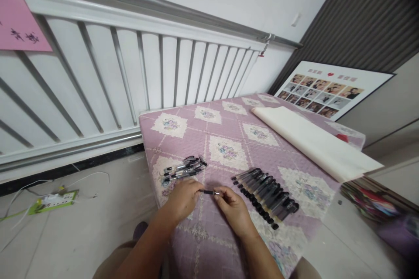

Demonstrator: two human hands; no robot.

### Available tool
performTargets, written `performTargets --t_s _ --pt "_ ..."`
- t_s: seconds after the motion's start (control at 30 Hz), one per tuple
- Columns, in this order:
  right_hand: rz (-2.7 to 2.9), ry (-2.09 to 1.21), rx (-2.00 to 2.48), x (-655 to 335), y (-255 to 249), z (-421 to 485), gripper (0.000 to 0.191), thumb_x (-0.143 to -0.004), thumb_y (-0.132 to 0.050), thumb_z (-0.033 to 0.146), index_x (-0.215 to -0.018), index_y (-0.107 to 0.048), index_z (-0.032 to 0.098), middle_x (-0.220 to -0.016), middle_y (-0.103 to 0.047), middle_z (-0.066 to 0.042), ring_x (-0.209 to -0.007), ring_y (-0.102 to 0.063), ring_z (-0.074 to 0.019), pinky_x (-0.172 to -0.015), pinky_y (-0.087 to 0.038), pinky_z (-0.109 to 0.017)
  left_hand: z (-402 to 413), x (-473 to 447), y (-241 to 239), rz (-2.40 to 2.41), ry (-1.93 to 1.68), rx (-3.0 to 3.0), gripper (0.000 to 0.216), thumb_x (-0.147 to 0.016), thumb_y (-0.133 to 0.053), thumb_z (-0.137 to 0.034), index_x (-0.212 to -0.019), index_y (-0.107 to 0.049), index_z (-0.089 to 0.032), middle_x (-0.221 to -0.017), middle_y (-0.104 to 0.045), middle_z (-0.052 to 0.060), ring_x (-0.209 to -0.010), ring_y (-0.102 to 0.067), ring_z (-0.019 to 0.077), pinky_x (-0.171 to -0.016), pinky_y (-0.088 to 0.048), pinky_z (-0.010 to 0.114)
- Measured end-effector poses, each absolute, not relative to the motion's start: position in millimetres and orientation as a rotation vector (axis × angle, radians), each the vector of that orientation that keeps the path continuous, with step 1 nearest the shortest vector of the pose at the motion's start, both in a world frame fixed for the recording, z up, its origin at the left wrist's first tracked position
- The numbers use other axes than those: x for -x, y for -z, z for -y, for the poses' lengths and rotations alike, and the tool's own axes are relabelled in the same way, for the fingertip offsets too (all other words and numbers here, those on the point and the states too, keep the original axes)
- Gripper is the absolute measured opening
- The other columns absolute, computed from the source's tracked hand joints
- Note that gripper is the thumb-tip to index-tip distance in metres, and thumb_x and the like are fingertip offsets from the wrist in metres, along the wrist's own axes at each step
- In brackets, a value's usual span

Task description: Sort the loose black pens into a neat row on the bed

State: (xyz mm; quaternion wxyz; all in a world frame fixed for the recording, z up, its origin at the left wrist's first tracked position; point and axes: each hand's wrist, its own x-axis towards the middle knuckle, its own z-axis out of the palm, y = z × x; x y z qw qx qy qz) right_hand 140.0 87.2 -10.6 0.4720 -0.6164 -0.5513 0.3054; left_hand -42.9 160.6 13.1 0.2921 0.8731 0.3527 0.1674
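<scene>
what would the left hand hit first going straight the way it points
Likely the right hand, at the other end of the pen that the left hand holds, though depth is unclear.

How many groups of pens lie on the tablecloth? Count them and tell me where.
2: a small group beyond the left hand and a larger row right of the right hand. More could be hidden behind the arms.

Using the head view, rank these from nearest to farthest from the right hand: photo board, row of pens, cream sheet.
From the right hand:
1. Row of pens: just to its right.
2. Cream sheet: beyond the pens, farther right.
3. Photo board: past the cream sheet, at the far right.
</scene>
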Motion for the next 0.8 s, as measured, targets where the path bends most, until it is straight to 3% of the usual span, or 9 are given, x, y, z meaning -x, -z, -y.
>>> performTargets --t_s 0.43,0.8 --pt "1.416 -0.711 1.515 -138 4 -88 0.021 -0.078 -0.061 0.039 -0.086 -0.068 0.022 -0.081 -0.069 -0.004 -0.077 -0.062 -0.0191 -0.073 -0.05 -0.03 -161 43 -14 -0.965 -0.461 -2.285 0.024 -0.082 -0.047 -0.012 -0.093 -0.065 -0.022 -0.092 -0.064 0.002 -0.093 -0.054 0.0175 -0.083 -0.04 0.027" --pt "1.513 -0.606 1.557 -132 -3 -88 0.021 -0.081 -0.057 0.041 -0.08 -0.068 0.023 -0.076 -0.067 -0.003 -0.074 -0.062 -0.0194 -0.07 -0.047 -0.029 -160 43 -17 -0.952 -0.45 -2.314 0.024 -0.085 -0.044 -0.015 -0.092 -0.066 -0.022 -0.091 -0.064 0.004 -0.091 -0.056 0.0178 -0.081 -0.04 0.027"
